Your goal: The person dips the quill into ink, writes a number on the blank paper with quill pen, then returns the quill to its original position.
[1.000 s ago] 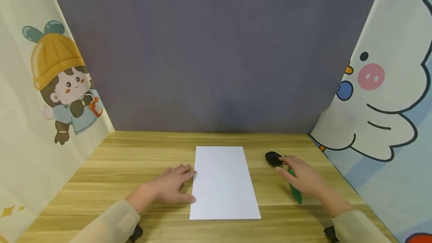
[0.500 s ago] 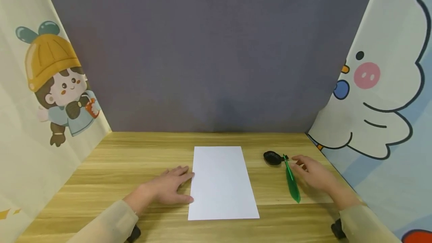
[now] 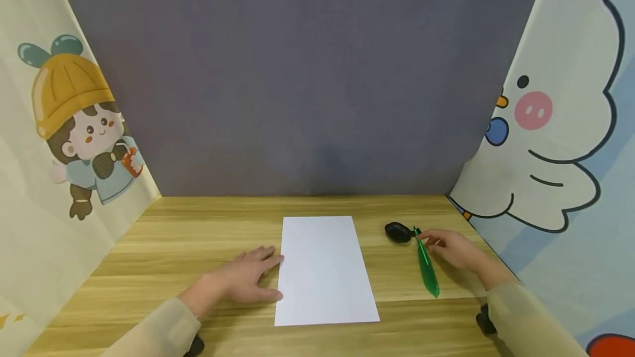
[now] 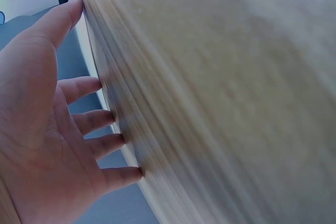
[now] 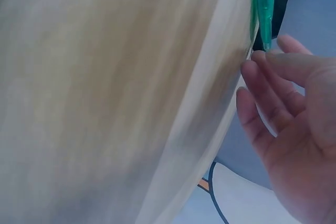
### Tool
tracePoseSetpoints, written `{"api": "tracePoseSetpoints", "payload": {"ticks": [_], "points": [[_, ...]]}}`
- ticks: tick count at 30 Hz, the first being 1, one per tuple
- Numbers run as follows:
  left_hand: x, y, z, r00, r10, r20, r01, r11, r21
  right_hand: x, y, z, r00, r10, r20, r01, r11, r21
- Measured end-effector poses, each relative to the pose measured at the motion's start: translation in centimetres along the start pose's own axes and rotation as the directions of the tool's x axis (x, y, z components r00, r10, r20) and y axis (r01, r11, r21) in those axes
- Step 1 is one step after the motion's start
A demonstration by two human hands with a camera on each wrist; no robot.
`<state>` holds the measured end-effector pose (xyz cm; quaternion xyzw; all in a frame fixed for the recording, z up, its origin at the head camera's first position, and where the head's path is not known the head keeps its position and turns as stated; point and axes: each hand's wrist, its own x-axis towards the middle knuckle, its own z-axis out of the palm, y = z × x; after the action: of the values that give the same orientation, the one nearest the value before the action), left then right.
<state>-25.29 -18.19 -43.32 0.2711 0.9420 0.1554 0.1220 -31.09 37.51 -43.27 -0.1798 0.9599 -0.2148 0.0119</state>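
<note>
A white sheet of paper (image 3: 324, 269) lies on the wooden table. My left hand (image 3: 250, 277) rests flat at its left edge, fingers spread, with the thumb and index fingertips right at the margin. To the right of the sheet lies a green feather-shaped pen (image 3: 428, 269), its narrow tip pointing away from me. The tip overlaps the stem of a black oval object (image 3: 398, 232). My right hand (image 3: 453, 249) is beside the pen, fingers loosely bent. In the right wrist view its thumb (image 5: 289, 66) and fingertips come right up to the green pen's tip (image 5: 266, 24).
The wood-grain table (image 3: 213, 230) ends at a dark grey backdrop (image 3: 307, 81). Cartoon-printed cloths stand on either side, a capped figure (image 3: 81, 125) on the left and a white bird (image 3: 560, 70) on the right.
My right hand first drew back rightward from the black object and pen, then came in again to the pen's tip. My left hand stays at the paper's edge. The head view shifts slightly.
</note>
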Motion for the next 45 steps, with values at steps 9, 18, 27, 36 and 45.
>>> {"api": "tracePoseSetpoints", "payload": {"ticks": [9,18,27,36,45], "points": [[-0.1,0.1,-0.1,1.000,0.002,-0.005,-0.002,1.000,0.005,0.9,-0.3,0.5,0.999,0.005,0.039,-0.004,1.000,-0.019],[0.0,0.0,0.0,1.000,-0.003,0.003,0.002,1.000,0.014,0.9,-0.9,0.4,0.999,-0.012,0.037,0.014,0.999,-0.051],[-0.1,0.1,0.0,1.000,-0.015,0.007,0.014,1.000,0.008,0.5,-0.1,0.0,0.971,-0.235,-0.037,0.212,0.927,-0.310],[0.0,0.0,0.0,1.000,-0.012,0.001,0.012,1.000,0.009,-0.3,-0.1,-0.2,0.968,-0.228,-0.107,0.202,0.956,-0.213],[-0.1,0.1,-0.1,1.000,-0.015,0.007,0.015,1.000,-0.002,-0.9,-0.8,0.2,0.980,-0.061,-0.189,0.066,0.998,0.021]]}}
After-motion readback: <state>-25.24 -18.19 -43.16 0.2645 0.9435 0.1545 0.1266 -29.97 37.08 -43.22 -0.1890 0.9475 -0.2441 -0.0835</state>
